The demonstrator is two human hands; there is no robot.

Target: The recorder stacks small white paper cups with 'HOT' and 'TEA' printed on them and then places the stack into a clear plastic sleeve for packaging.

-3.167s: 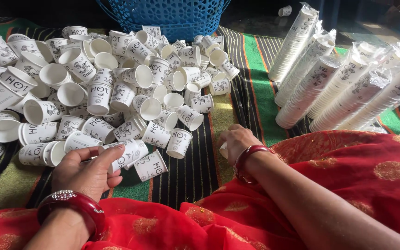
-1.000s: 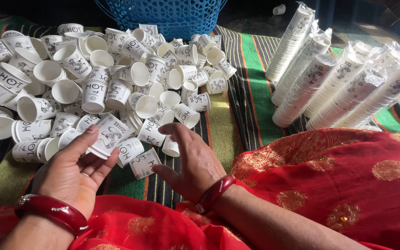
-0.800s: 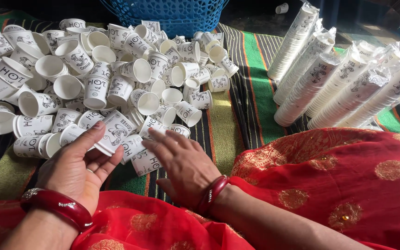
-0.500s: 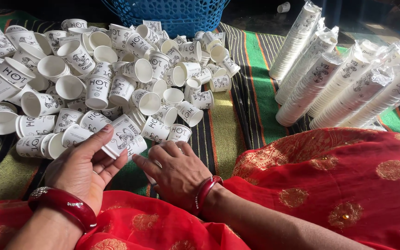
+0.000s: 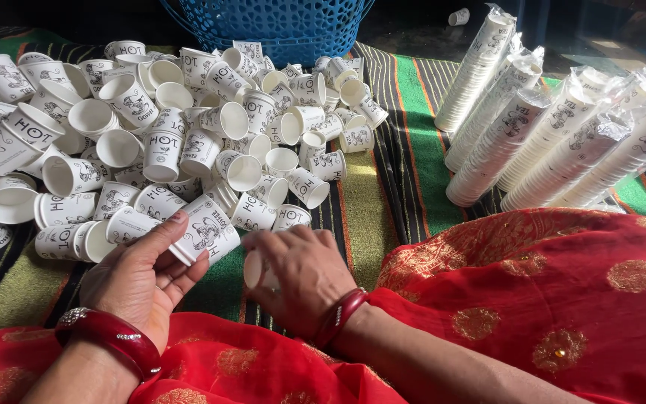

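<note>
A short nested stack of printed white paper cups point(image 5: 202, 230) is clasped in the left hand point(image 5: 142, 278), thumb across the top and fingers curled beneath, with the stack's open mouth turned toward the right hand. Beyond and to the left of this grip, a loose heap of paper cups point(image 5: 151, 135) is spread over a striped mat point(image 5: 398, 164).

Just beside the stack, the right hand point(image 5: 304, 271) is closed over a single paper cup point(image 5: 254, 269), knuckles up. Half a second earlier this hand lay flat and empty beside the stack; a cup is now gathered under it. From this it is judged that one more cup is being brought to the held stack for nesting, the stack remaining short.

Well apart on the far side of the right hand, sleeved columns of stacked cups point(image 5: 532, 142) are laid side by side. A blue plastic basket point(image 5: 278, 22) is cut off by the top edge.

Most of the single cup is hidden beneath the right palm; only its rim is seen. The number of cups in the held stack cannot be made out. Both forearms are partly covered by red patterned cloth point(image 5: 562, 299).
</note>
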